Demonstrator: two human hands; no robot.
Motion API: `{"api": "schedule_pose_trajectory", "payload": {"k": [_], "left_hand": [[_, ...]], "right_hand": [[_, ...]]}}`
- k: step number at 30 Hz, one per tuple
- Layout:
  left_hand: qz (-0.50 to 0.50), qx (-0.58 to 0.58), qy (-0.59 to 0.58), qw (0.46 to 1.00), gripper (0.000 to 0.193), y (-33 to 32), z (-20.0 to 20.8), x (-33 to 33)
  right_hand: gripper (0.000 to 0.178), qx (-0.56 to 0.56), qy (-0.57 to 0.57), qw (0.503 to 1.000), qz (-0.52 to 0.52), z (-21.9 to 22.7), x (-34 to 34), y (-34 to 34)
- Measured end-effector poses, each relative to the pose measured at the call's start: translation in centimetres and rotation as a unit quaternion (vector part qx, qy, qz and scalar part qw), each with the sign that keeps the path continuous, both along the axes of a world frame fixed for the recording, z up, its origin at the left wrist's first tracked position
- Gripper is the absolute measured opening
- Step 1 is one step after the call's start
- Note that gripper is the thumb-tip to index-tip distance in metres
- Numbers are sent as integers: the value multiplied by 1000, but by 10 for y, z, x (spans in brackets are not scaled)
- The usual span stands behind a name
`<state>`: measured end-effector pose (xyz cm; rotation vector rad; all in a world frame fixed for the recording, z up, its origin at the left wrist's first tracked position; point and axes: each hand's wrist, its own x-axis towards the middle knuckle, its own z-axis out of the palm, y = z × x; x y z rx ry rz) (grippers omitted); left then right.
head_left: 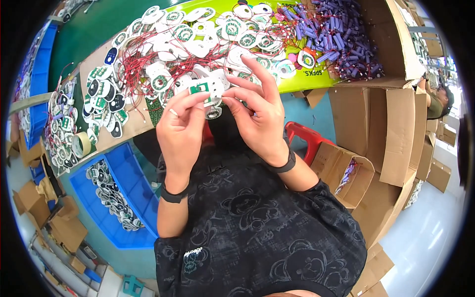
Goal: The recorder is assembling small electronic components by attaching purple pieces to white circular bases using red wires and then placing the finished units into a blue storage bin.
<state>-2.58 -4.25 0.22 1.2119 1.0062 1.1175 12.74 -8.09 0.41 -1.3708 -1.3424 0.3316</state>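
Observation:
In front of my chest, over the table's near edge, I hold a white plastic part with a small green circuit board [200,88] on it. My left hand [182,126] pinches its left side between thumb and fingers. From the right, the thumb and forefinger of my right hand [260,111] close on its white edge, the other fingers raised. Just beyond lies a heap of round white parts with green boards [185,34], tangled with red wires [136,67]. Below the held part, another round piece [213,113] partly shows.
Purple wired cylinders [334,37] pile up at the far right beside a cardboard box [391,39]. Smaller board pieces [104,94] and a tape roll [81,144] lie left. A blue bin [94,213] stands lower left, a red stool [304,136] right. Another person [438,101] is far right.

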Motion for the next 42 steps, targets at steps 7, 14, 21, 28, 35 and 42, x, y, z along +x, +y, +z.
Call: {"api": "schedule_pose_trajectory", "payload": {"k": [7,14,21,28,35,42], "left_hand": [[-31,21,128,991,19,-5,-11,0],[-39,-5,95,995,19,-12,1,-3],[-42,-84,-32,995,20,-10,9,-7],[-67,-166,-164,970,48,-6,13,0],[-59,-169,-164,970,47,-14,11,1],[-60,-172,-162,970,44,-17,11,3]], "right_hand": [[16,-66,48,996,27,-1,1,-12],[14,-88,74,991,70,19,4,-14],[12,-49,61,993,87,22,6,-10],[15,-37,46,995,75,10,5,-16],[14,-10,-8,998,60,11,3,-18],[16,-24,-4,999,39,8,0,-18]]}}
